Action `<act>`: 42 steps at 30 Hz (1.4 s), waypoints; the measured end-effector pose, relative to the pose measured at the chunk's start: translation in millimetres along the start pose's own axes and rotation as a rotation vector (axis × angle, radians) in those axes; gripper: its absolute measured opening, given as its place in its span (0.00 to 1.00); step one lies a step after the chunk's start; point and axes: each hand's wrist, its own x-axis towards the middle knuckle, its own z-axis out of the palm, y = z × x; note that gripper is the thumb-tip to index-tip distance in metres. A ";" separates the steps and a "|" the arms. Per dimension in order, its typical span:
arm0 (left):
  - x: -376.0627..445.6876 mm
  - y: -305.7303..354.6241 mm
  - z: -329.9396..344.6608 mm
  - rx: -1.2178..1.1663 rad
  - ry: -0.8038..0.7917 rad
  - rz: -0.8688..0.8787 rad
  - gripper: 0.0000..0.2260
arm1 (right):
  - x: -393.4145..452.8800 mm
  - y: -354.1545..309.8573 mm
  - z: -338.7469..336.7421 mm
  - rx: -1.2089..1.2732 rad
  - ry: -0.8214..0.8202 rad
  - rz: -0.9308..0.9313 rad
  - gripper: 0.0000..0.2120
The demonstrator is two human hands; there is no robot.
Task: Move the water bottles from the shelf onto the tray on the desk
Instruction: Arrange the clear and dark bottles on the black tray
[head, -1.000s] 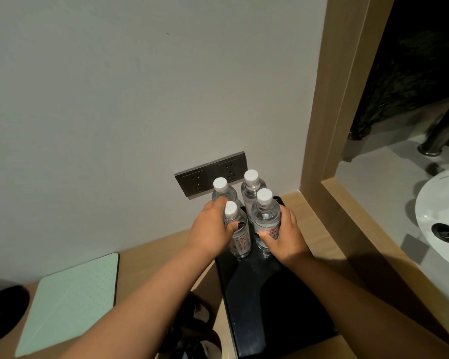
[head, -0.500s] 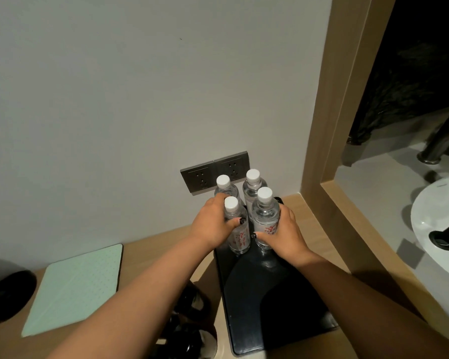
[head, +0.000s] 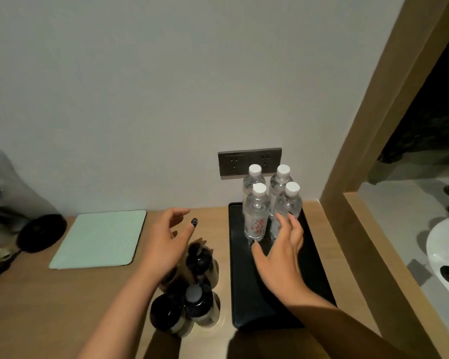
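- Nearest me, dark bottles [head: 192,301] stood on the tabletop [head: 62,294], left of the black tray [head: 319,275].
- My left hand [head: 163,244] hovered above them, fingers spread, holding nothing.
- My right hand [head: 283,252] hung over the tray, fingers loose, empty, just short of the water bottles [head: 255,213].
- All four stood upright at the tray's far end, below the wall sockets [head: 249,160].

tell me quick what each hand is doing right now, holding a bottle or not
Left hand: open, fingers spread, holding nothing, above the desk.
Right hand: open, holding nothing, fingers beside the front water bottles on the tray.
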 end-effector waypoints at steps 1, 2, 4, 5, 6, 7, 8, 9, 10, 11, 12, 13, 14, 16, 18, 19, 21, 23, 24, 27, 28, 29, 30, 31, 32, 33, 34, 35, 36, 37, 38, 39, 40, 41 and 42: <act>-7.1 -7.0 -8.8 -0.042 0.058 -0.019 0.10 | -7.1 -6.7 2.4 -0.004 -0.032 -0.033 0.36; -13.8 -14.9 -16.8 -0.074 0.111 -0.042 0.09 | -13.8 -13.0 5.2 -0.010 -0.059 -0.066 0.34; -25.9 -31.8 -31.2 -0.121 0.171 -0.082 0.10 | -25.4 -25.6 12.0 0.002 -0.100 -0.108 0.32; -30.5 -40.4 -37.1 -0.136 0.172 -0.092 0.10 | -30.2 -31.7 16.3 0.015 -0.117 -0.115 0.32; -33.8 -48.7 -43.1 -0.138 0.158 -0.101 0.10 | -34.6 -38.0 20.9 0.026 -0.131 -0.114 0.31; -35.5 -56.5 -48.5 -0.132 0.132 -0.111 0.11 | -39.1 -43.8 25.8 0.037 -0.143 -0.102 0.30; -35.9 -63.7 -53.5 -0.125 0.097 -0.121 0.12 | -43.6 -49.7 30.6 0.050 -0.154 -0.083 0.29; -35.1 -70.5 -57.6 -0.117 0.047 -0.131 0.13 | -48.1 -55.7 35.7 0.065 -0.161 -0.063 0.28; -33.7 -76.9 -60.6 -0.107 -0.020 -0.138 0.15 | -52.6 -61.6 41.1 0.077 -0.162 -0.047 0.27; -32.0 -83.2 -61.8 -0.096 -0.101 -0.142 0.17 | -57.0 -67.3 46.6 0.084 -0.158 -0.038 0.26; -30.6 -88.9 -61.1 -0.090 -0.182 -0.147 0.18 | -61.4 -72.8 52.5 0.086 -0.150 -0.033 0.26; -29.2 -94.3 -59.0 -0.095 -0.252 -0.148 0.19 | -65.9 -77.9 58.6 0.082 -0.137 -0.033 0.26; -28.1 -99.2 -55.9 -0.109 -0.303 -0.138 0.19 | -70.3 -83.0 64.7 0.074 -0.118 -0.033 0.25; -26.2 -106.3 -48.8 -0.127 -0.354 -0.090 0.16 | -79.3 -90.9 75.1 0.053 -0.074 -0.030 0.24; -22.5 -110.9 -44.5 -0.122 -0.373 -0.045 0.14 | -89.0 -96.9 82.0 0.035 -0.040 -0.031 0.23; -19.8 -113.7 -44.0 -0.117 -0.384 -0.029 0.13 | -94.0 -99.2 84.4 0.022 -0.027 -0.037 0.23; -14.3 -119.6 -46.4 -0.115 -0.405 0.002 0.12 | -103.4 -103.4 88.2 -0.009 -0.017 -0.051 0.22; -9.8 -124.1 -53.5 -0.152 -0.400 -0.001 0.10 | -110.4 -107.6 90.5 -0.028 -0.017 -0.059 0.22; -7.6 -126.0 -59.4 -0.190 -0.371 -0.019 0.09 | -113.2 -110.7 91.3 -0.029 -0.017 -0.060 0.22; -0.9 -127.4 -86.4 -0.333 -0.226 -0.092 0.08 | -118.0 -120.6 92.5 -0.023 -0.035 -0.098 0.22; 2.3 -125.9 -97.3 -0.361 -0.185 -0.090 0.08 | -118.0 -124.6 93.0 -0.030 -0.050 -0.119 0.22; 5.3 -122.7 -109.0 -0.377 -0.159 -0.078 0.08 | -117.6 -129.4 94.0 -0.036 -0.068 -0.135 0.23; 7.7 -117.3 -121.3 -0.395 -0.148 -0.061 0.07 | -117.0 -134.8 95.6 -0.036 -0.087 -0.147 0.24; 9.7 -111.4 -133.5 -0.418 -0.147 -0.050 0.07 | -116.2 -140.2 98.0 -0.034 -0.110 -0.157 0.25; 11.2 -104.7 -145.3 -0.452 -0.151 -0.047 0.07 | -115.5 -145.4 100.8 -0.037 -0.137 -0.168 0.27; 12.9 -97.7 -156.9 -0.489 -0.157 -0.052 0.06 | -114.5 -150.7 104.5 -0.050 -0.164 -0.180 0.29; 14.6 -91.2 -167.3 -0.525 -0.164 -0.062 0.05 | -113.4 -155.5 108.3 -0.069 -0.192 -0.191 0.31; 15.9 -85.2 -176.7 -0.560 -0.172 -0.076 0.05 | -112.2 -160.0 111.6 -0.084 -0.221 -0.193 0.34; 16.6 -79.7 -185.3 -0.597 -0.181 -0.094 0.06 | -110.7 -164.7 114.0 -0.088 -0.245 -0.183 0.36; 16.6 -74.8 -193.1 -0.641 -0.195 -0.122 0.08 | -109.0 -168.4 115.3 -0.082 -0.257 -0.168 0.38; 15.9 -70.2 -200.1 -0.688 -0.216 -0.157 0.10 | -107.0 -171.2 115.1 -0.067 -0.258 -0.148 0.39; 15.0 -66.3 -205.8 -0.732 -0.242 -0.187 0.11 | -105.6 -173.6 113.2 -0.047 -0.254 -0.128 0.39; 13.7 -62.8 -210.2 -0.768 -0.269 -0.200 0.13 | -104.7 -175.4 110.6 -0.028 -0.255 -0.114 0.39; 11.8 -60.2 -213.8 -0.795 -0.292 -0.199 0.14 | -104.0 -177.4 107.5 -0.014 -0.264 -0.113 0.38; 9.6 -58.2 -215.6 -0.817 -0.307 -0.189 0.15 | -103.4 -177.8 104.7 -0.001 -0.275 -0.116 0.37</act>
